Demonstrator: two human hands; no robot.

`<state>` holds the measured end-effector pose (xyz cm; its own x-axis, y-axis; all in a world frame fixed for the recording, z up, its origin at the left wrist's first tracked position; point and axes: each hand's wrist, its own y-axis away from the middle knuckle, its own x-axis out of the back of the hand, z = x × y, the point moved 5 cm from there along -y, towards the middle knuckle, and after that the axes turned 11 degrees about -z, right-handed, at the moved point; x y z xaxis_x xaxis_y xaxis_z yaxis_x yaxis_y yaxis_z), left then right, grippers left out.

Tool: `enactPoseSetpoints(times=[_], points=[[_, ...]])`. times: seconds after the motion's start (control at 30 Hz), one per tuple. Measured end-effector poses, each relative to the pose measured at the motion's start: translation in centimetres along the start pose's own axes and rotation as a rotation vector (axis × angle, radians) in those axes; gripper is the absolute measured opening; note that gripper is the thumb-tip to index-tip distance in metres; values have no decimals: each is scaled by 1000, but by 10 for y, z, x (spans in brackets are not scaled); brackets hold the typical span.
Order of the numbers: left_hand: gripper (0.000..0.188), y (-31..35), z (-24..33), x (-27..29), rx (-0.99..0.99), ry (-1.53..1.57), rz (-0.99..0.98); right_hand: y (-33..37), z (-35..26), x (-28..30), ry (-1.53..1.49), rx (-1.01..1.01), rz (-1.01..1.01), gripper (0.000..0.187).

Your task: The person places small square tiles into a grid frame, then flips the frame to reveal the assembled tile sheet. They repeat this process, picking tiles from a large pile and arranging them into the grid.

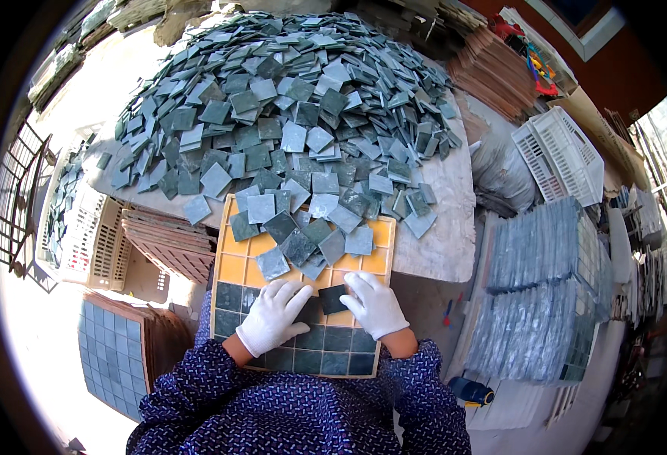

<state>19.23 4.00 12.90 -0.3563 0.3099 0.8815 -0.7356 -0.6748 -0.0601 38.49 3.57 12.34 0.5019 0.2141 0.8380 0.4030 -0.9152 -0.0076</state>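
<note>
My left hand (271, 317), in a white glove, rests over the left part of a yellow gridded tray (235, 244). Its fingers are stretched out and the thumb is apart; it holds nothing that I can see. On the right, my gloved right hand (375, 305) grips the edge of a dark square stone tile (332, 299), tilted over the grid. Dark green tiles (307, 361) fill the tray's near rows. Several loose tiles (298, 246) lie across its far half, while yellow squares show between them. The palms hide some squares.
Beyond the tray, a large heap of loose tiles (288, 91) covers a pale table (447, 250). Wrapped tile stacks (530, 288) and a white crate (559, 155) stand to the right. At left are another crate (106, 246) and a stack of tiled sheets (112, 353).
</note>
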Motion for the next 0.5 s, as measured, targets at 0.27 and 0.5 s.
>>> enactPoseSetpoints(times=[0.27, 0.5], points=[[56, 5, -5, -6, -24, -42, -40, -2, -8, 1, 136, -129, -5, 50], [51, 2, 4, -16, 6, -23, -20, -13, 9, -2, -40, -140, -100, 47]])
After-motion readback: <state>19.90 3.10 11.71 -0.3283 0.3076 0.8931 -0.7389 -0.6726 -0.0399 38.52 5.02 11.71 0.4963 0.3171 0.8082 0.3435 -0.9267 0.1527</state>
